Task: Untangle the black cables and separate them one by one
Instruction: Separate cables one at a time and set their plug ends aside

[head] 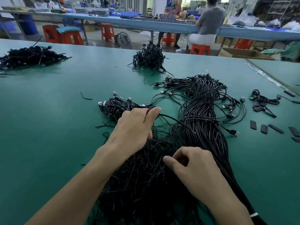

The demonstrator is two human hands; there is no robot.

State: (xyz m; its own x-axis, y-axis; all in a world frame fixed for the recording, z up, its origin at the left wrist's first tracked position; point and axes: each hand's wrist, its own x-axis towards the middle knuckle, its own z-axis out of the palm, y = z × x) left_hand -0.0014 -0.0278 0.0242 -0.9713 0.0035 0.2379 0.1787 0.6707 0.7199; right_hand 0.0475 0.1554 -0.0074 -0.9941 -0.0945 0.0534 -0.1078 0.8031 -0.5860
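Pinching one cable (pixel 172 118) in the curled left hand (pixel 134 127) above the tangle (pixel 146 179) on the table (pixel 48 111), right hand (pixel 194 166) curled on it, hold unclear, likely best pulling slowly, pinning neighbours.

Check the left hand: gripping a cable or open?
Gripping. The left hand has thumb and fingers curled round one black cable, which arcs out right over the bundle.

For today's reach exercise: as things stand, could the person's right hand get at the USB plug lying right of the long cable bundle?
Probably yes. The right hand sits on the tangle close by; the USB plug lies uncovered on the table, with only the long bundle between them.
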